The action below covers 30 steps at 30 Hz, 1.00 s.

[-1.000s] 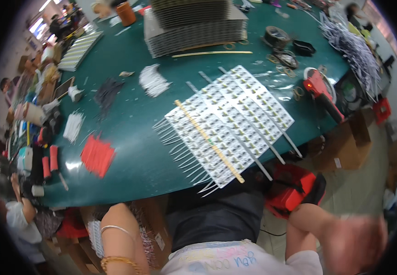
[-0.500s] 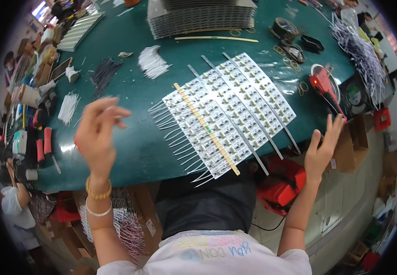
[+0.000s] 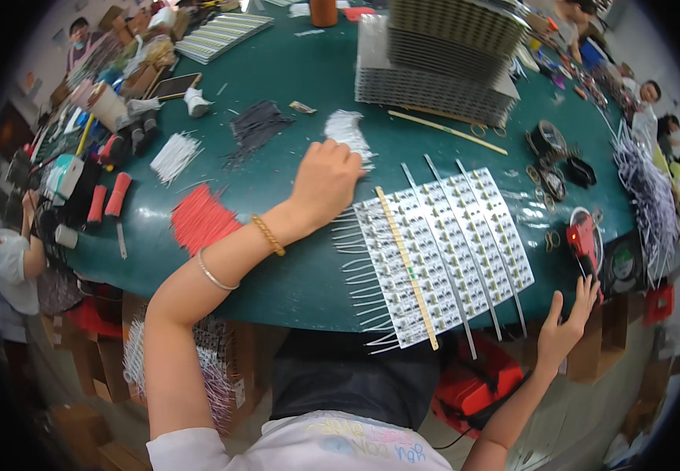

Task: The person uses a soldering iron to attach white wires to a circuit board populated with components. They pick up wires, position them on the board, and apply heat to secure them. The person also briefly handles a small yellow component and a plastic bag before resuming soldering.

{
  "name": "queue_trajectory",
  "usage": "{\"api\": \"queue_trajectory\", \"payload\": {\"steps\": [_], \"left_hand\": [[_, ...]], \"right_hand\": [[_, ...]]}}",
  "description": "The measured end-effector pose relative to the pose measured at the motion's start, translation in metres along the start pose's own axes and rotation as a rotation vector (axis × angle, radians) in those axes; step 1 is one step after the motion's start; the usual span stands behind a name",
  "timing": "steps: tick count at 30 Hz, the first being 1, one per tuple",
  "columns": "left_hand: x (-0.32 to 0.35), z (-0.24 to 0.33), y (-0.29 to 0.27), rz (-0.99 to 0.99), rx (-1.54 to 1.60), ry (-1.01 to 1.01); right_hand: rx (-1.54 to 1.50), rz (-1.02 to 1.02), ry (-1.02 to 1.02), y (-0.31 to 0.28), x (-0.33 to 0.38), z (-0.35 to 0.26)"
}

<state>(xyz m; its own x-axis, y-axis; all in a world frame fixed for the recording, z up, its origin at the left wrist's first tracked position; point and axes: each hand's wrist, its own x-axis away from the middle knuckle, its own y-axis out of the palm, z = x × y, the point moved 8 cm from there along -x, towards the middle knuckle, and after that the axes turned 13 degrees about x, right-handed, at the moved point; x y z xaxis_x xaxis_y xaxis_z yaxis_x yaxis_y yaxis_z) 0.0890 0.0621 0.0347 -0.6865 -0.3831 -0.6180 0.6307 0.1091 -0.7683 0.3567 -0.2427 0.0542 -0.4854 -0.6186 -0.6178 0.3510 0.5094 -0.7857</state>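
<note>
My left hand (image 3: 326,184) is at the near edge of a pile of short white wires (image 3: 348,132); its fingers curl downward and their tips are hidden. A panel of white circuit boards (image 3: 450,255) lies on the table to its right, with white wires sticking out along its left edge. One yellow strip (image 3: 409,271) and three grey metal strips lie across the panel. My right hand (image 3: 566,328) is open, fingers stretched, its fingertips by the lower end of a red gun-shaped tool (image 3: 583,238) with a lit orange light.
Red wires (image 3: 205,218) and black wires (image 3: 257,127) lie in piles on the green table (image 3: 293,294). A tall stack of panels (image 3: 438,82) stands at the back, with another yellow strip (image 3: 448,132) before it. Tape rolls (image 3: 546,141) lie right; a red case (image 3: 473,385) sits below.
My left hand has swung right and away from me to the white wires, its fingers now curled. The red wire pile has come into view. My right hand stays by the red tool.
</note>
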Motion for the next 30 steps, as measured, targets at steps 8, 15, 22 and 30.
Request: {"api": "queue_trajectory", "payload": {"steps": [8, 15, 22, 30], "left_hand": [[-0.008, -0.023, -0.015, -0.033, -0.133, -0.087], [-0.019, -0.149, -0.024, -0.173, -0.365, -0.300], [-0.036, -0.167, -0.003, -0.460, -0.212, -0.347], [-0.038, -0.150, -0.023, -0.209, -0.319, -0.239]], "right_hand": [[-0.069, -0.031, -0.002, -0.004, 0.007, -0.001], [-0.326, 0.005, 0.023, -0.042, 0.018, -0.030], [-0.453, -0.046, -0.050, -0.071, 0.037, -0.059], [-0.631, 0.005, -0.174, -0.089, 0.036, -0.094]]}}
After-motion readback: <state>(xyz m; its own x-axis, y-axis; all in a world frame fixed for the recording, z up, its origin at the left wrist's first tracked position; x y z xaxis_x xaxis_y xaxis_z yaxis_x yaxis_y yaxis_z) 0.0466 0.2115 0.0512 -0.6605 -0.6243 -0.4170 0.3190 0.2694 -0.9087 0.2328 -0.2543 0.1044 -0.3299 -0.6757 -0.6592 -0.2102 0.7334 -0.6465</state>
